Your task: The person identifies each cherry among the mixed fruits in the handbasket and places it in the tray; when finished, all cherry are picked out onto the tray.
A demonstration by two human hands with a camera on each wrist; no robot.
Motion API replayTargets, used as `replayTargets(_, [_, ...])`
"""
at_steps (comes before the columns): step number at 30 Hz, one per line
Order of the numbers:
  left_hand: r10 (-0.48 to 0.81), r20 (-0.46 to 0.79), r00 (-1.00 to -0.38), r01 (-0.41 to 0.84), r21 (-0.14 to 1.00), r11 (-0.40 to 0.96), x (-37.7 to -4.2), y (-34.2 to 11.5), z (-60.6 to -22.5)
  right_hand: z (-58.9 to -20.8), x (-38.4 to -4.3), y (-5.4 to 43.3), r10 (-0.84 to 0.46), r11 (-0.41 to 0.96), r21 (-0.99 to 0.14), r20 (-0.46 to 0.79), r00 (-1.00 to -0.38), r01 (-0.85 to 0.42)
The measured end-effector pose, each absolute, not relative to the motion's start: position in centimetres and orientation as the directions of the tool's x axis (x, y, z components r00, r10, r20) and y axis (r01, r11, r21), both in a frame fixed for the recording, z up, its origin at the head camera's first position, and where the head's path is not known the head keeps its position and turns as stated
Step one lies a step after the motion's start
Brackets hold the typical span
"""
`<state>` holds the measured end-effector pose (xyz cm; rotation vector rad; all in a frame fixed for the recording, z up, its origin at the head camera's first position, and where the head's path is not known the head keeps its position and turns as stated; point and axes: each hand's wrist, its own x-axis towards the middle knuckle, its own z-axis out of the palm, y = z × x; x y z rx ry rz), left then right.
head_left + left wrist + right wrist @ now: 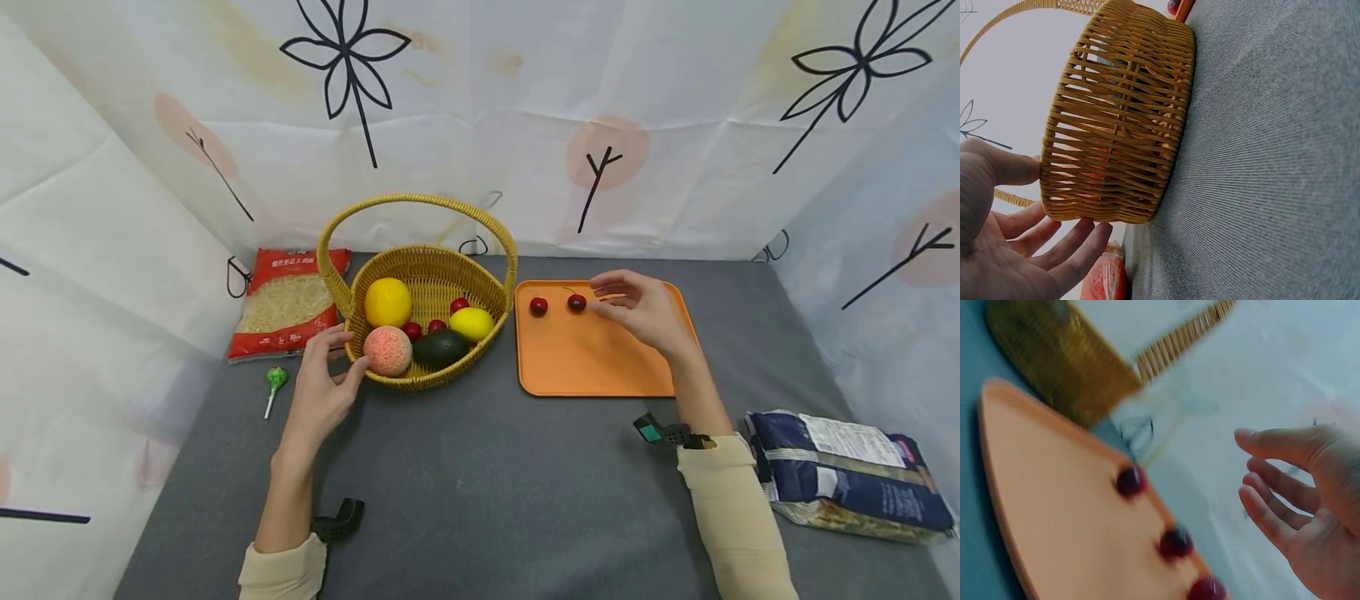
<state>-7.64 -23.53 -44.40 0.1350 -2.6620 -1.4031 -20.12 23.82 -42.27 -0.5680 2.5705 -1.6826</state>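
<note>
My left hand [326, 387] holds the left end of a yellow woven basket [427, 258], thumb at the rim and fingertips against the outer wall [1116, 125]. In the basket lie a round yellow fruit [387, 302], a speckled pink ball-shaped fruit [387, 351], an avocado [441, 348], a lemon [472, 323] and several cherries [459, 306]. Above the right part of an orange tray [592, 367], my right hand [637, 308] hovers with loosely bent fingers and nothing in them. Two cherries [538, 307] show on the tray from the head; the right wrist view has a third cherry [1207, 589].
A red bag of pasta [288, 304] lies behind the basket's left side, with a green lollipop [276, 379] in front of it. On the right of the grey table [480, 500] lies a dark blue packet [851, 475]. Printed white cloth [480, 133] walls in the back and sides.
</note>
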Motion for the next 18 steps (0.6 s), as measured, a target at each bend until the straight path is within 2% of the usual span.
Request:
replayTargets(5, [-0.139, 0.075, -0.987, -0.017, 0.825, 0.565, -7.7, -23.5, -44.3, -40.8, -18.3, 20.7, -0.44, 0.173, -0.895, 0.304, -0.845, -0.412])
replayTargets(9, [-0.138, 0.075, -0.988, -0.016, 0.824, 0.567, -7.7, -23.5, -44.4, -40.0, -16.9, 17.6, -0.532, 0.1, -0.887, 0.335, -0.777, -0.45])
replayTargets(14, [-0.137, 0.072, -0.988, -0.019, 0.824, 0.566, -7.7, -23.5, -44.4, -39.7, -16.3, 12.9, -0.641, 0.066, -0.896, 0.299, -0.707, -0.439])
replayTargets(18, [-0.138, 0.071, -0.988, -0.019, 0.825, 0.565, -7.6, -23.5, -44.4, -40.1, -17.1, 8.6, -0.673, 0.098, -0.898, 0.257, -0.694, -0.429])
